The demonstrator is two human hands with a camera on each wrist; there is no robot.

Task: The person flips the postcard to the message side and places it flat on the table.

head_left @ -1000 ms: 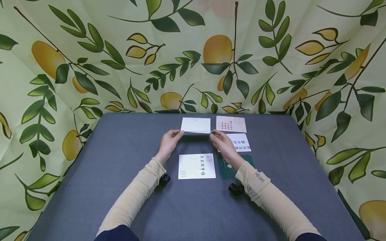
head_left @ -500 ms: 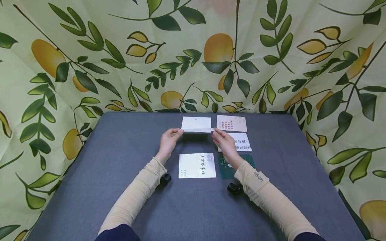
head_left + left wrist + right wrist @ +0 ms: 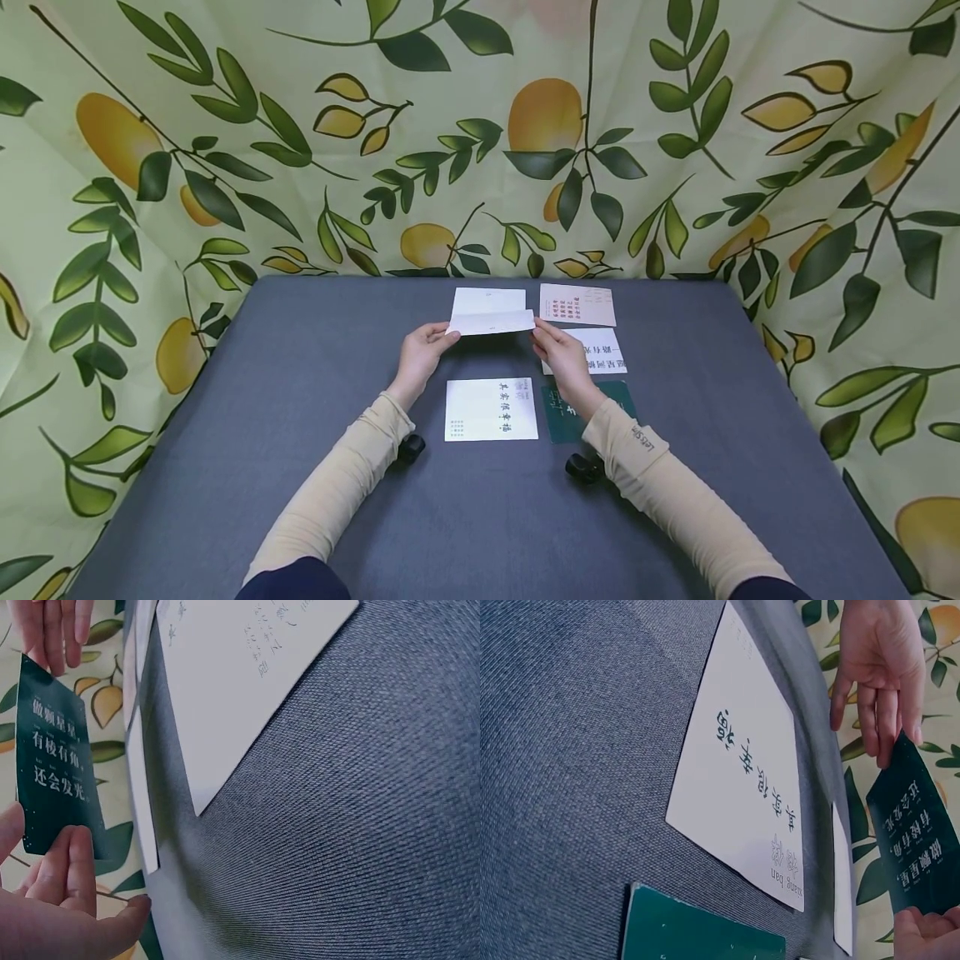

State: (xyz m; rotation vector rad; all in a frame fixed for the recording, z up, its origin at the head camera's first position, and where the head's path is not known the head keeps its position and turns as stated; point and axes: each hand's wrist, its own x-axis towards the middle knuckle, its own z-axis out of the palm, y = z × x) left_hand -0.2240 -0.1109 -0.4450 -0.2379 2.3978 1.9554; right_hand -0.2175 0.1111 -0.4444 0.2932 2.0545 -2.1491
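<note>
Between both hands a postcard (image 3: 491, 323) is held up over the back of the table, its white back showing in the head view. Its dark green front with white characters appears in the left wrist view as the same postcard (image 3: 58, 761). My left hand (image 3: 418, 357) pinches its left end between thumb and fingers. At the other end, the right hand (image 3: 561, 354) pinches the near right corner. Partly hidden behind the held card lies a white card (image 3: 490, 298). Below the hands is a white card with dark lettering (image 3: 491, 410).
On the right, a pink card with red lettering (image 3: 577, 304), a white card with large characters (image 3: 604, 350) and a green card (image 3: 564, 417) form a column, partly covered by the right hand and forearm. A patterned leaf-and-fruit cloth (image 3: 450, 167) hangs behind the grey table (image 3: 315, 367).
The held postcard was nearly edge-on and has tilted, so more of its white back shows. Both hands stay at its ends, almost in place. The cards on the table have not moved.
</note>
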